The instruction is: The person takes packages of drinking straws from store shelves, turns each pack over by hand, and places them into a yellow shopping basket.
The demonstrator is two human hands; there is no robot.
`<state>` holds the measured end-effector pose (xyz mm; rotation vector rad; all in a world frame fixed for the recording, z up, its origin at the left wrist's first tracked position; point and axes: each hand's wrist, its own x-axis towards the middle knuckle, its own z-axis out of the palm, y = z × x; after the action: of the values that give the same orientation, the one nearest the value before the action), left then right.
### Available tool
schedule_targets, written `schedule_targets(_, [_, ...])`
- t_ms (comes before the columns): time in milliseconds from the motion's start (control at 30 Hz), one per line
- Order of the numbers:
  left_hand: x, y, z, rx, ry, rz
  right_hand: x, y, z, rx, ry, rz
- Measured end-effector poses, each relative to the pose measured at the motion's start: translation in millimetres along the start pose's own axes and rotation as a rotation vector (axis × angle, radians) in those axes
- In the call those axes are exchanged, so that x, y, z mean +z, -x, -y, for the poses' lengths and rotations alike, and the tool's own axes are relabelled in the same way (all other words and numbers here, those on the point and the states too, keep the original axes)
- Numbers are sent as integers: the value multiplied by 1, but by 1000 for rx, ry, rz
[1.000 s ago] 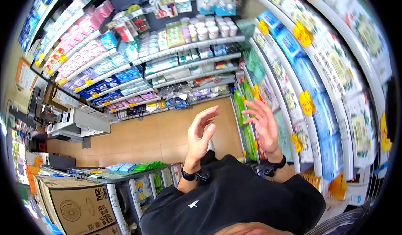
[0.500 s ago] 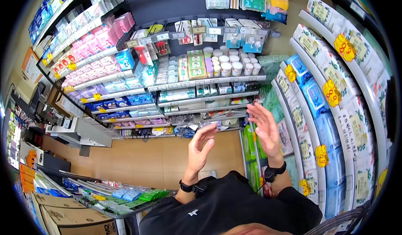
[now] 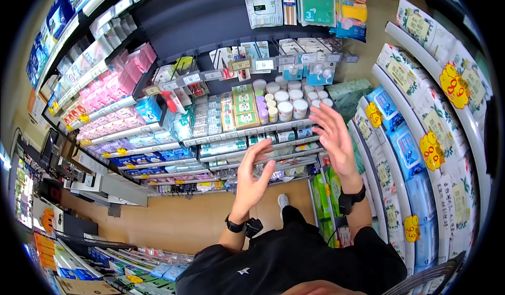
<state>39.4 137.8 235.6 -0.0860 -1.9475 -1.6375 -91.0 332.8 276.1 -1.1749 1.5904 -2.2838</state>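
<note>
My left hand (image 3: 253, 177) is raised in front of the shelves, fingers apart from the thumb, holding nothing. To its right, my right hand (image 3: 337, 146) is also up, fingers stretched out and bare. Beyond the hands, a shelf carries several white-lidded round tubs (image 3: 284, 111) and green-and-tan boxes (image 3: 244, 109). My right fingertips overlap the tubs in view; whether they touch I cannot tell, though they look apart. Rolled goods (image 3: 223, 147) lie on the tier below, behind my left hand. Each wrist wears a black band.
Shelves of packaged tissues (image 3: 456, 190) and blue wipes packs (image 3: 406, 155) curve along my right. Pink packs (image 3: 113, 87) fill the left shelving. Small tools hang on hooks above the tubs, including a red-handled one (image 3: 169, 101). Tan floor tiles (image 3: 173, 203) lie below; a low display (image 3: 142, 261) stands at lower left.
The view has moved closer to the back shelf, and a white shoe now shows below me. Both hands stay raised and open; my right hand appears slightly higher.
</note>
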Motion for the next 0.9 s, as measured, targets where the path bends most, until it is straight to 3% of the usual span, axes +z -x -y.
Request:
schedule_targets(233, [-14, -155, -1, 198, -46, -14, -38, -128, -28, -76, 10, 2])
schedule_targets(300, [-16, -204, -4, 168, 8, -19, -50, -173, -39, -78, 9, -11])
schedule_targets(400, [-23, -280, 5, 183, -176, -45, -68, -237, -51, -104, 104, -10])
schedule_targets(467, [-24, -326, 4, 84, -267, -58, -74, -275, -57, -138, 144, -59])
schedule_targets(533, [-21, -377, 23, 171, -321, -112, -79, -311, -65, -134, 151, -78])
schedule_targets(600, [-19, -420, 36, 178, -614, -185, -90, -355, -94, -134, 193, -134])
schedule_targets(700, [-17, -468, 53, 169, -763, -211, -93, -390, -103, -68, 273, -137])
schedule_targets(900, [-16, -511, 70, 14, -628, -219, -110, -440, -135, -60, 474, -54])
